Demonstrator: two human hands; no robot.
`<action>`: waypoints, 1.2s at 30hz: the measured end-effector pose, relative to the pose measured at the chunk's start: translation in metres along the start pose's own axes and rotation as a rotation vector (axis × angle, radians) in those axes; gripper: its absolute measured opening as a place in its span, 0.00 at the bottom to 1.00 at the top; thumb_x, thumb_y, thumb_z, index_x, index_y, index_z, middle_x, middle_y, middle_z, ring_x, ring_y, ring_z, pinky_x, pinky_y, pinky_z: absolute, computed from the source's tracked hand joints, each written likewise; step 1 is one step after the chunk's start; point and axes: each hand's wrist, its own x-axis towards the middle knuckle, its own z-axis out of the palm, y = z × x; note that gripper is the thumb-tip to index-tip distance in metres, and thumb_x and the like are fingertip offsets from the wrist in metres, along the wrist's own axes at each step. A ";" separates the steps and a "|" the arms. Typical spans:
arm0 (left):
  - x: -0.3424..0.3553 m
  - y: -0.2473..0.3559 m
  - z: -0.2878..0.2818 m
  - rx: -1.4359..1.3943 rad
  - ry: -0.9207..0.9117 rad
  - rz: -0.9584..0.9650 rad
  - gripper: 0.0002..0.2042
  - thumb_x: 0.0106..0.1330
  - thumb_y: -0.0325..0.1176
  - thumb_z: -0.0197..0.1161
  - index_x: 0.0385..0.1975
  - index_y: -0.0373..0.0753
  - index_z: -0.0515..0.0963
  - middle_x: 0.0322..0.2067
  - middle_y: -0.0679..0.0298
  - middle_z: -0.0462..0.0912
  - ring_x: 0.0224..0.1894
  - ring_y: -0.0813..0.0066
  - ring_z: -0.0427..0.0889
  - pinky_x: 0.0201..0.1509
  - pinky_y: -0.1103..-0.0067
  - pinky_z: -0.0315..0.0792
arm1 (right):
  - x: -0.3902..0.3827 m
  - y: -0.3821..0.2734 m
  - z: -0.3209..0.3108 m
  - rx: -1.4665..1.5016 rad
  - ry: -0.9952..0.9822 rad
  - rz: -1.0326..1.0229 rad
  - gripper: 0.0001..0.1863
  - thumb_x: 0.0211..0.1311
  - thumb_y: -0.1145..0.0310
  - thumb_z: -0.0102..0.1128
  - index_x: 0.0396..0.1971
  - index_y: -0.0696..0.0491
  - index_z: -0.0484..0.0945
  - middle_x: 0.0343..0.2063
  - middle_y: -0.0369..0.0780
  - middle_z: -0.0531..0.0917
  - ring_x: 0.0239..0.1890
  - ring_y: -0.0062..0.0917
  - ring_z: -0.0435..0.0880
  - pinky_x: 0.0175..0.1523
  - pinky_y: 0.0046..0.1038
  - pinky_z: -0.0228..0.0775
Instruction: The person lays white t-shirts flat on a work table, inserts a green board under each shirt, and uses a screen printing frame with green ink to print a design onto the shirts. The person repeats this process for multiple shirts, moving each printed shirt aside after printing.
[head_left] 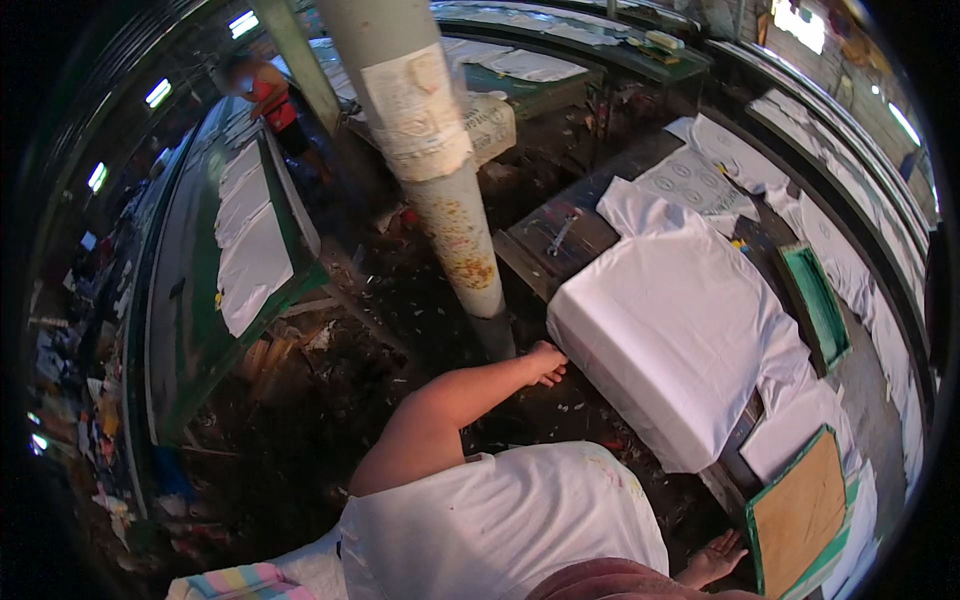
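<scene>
A white T-shirt is spread over a long dark table on my right, its lower part hanging over the near edge. My left hand is beside the shirt's left edge with curled fingers; whether it grips the cloth is hidden. Down at the lower right, my right hand has its fingers apart and the palm partly up. It is beside a green-edged frame with a tan panel, apparently holding nothing. Under and behind that frame lies more white cloth.
A green tray-like frame rests beyond the shirt, and a printed sheet lies behind it. A stained pillar rises in front of me. Left, a long green table carries white cloths; a person in red stands beside it.
</scene>
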 end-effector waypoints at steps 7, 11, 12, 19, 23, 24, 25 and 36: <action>-0.002 0.019 -0.003 -0.246 0.381 0.124 0.18 0.72 0.32 0.61 0.61 0.41 0.76 0.53 0.59 0.85 0.55 0.53 0.84 0.56 0.51 0.82 | 0.013 0.046 0.055 -0.042 -0.092 -0.030 0.31 0.80 0.50 0.59 0.68 0.60 0.71 0.62 0.44 0.82 0.60 0.33 0.83 0.57 0.28 0.83; 0.006 0.019 -0.021 -0.265 0.101 0.160 0.22 0.72 0.30 0.62 0.66 0.43 0.75 0.57 0.59 0.85 0.56 0.53 0.85 0.59 0.53 0.80 | 0.031 0.052 0.054 -0.173 -0.006 -0.094 0.25 0.79 0.55 0.60 0.62 0.59 0.76 0.56 0.44 0.85 0.58 0.30 0.84 0.57 0.27 0.82; 0.008 0.016 -0.021 -0.267 0.097 0.179 0.23 0.71 0.30 0.62 0.66 0.44 0.75 0.57 0.59 0.85 0.56 0.53 0.85 0.59 0.53 0.80 | 0.031 0.061 0.053 -0.179 0.005 -0.118 0.22 0.79 0.55 0.61 0.59 0.59 0.78 0.52 0.43 0.85 0.54 0.29 0.85 0.55 0.27 0.82; 0.025 0.001 -0.025 -0.198 0.316 0.113 0.32 0.70 0.29 0.63 0.75 0.48 0.65 0.67 0.57 0.76 0.64 0.53 0.78 0.62 0.50 0.79 | -0.058 0.141 0.096 -0.455 0.310 -0.133 0.23 0.75 0.47 0.66 0.31 0.52 0.76 0.25 0.35 0.75 0.26 0.23 0.75 0.32 0.29 0.67; 0.049 -0.007 -0.028 -0.280 0.152 0.084 0.29 0.74 0.30 0.63 0.75 0.44 0.66 0.70 0.55 0.72 0.68 0.53 0.76 0.68 0.54 0.77 | -0.124 0.176 0.113 -0.631 0.124 -0.038 0.19 0.74 0.50 0.69 0.38 0.51 0.80 0.24 0.32 0.76 0.26 0.20 0.76 0.32 0.22 0.71; 0.056 -0.012 -0.027 -0.332 0.114 0.098 0.26 0.74 0.31 0.63 0.72 0.44 0.69 0.67 0.56 0.75 0.65 0.54 0.78 0.66 0.54 0.78 | -0.137 0.178 0.113 -0.638 0.025 0.047 0.15 0.75 0.53 0.68 0.42 0.50 0.80 0.25 0.31 0.77 0.28 0.20 0.77 0.33 0.22 0.71; 0.062 -0.017 -0.025 -0.380 0.081 0.109 0.24 0.73 0.32 0.63 0.68 0.45 0.72 0.64 0.58 0.78 0.63 0.55 0.80 0.63 0.54 0.79 | -0.148 0.179 0.112 -0.645 -0.004 0.065 0.14 0.76 0.55 0.68 0.43 0.50 0.80 0.26 0.31 0.77 0.28 0.19 0.77 0.33 0.22 0.71; 0.082 -0.060 -0.005 -0.750 -0.017 0.156 0.15 0.72 0.41 0.72 0.52 0.44 0.79 0.46 0.63 0.86 0.39 0.66 0.88 0.47 0.64 0.87 | -0.189 0.171 0.071 -0.734 0.128 0.112 0.07 0.77 0.62 0.64 0.49 0.44 0.82 0.28 0.30 0.82 0.27 0.18 0.78 0.33 0.24 0.73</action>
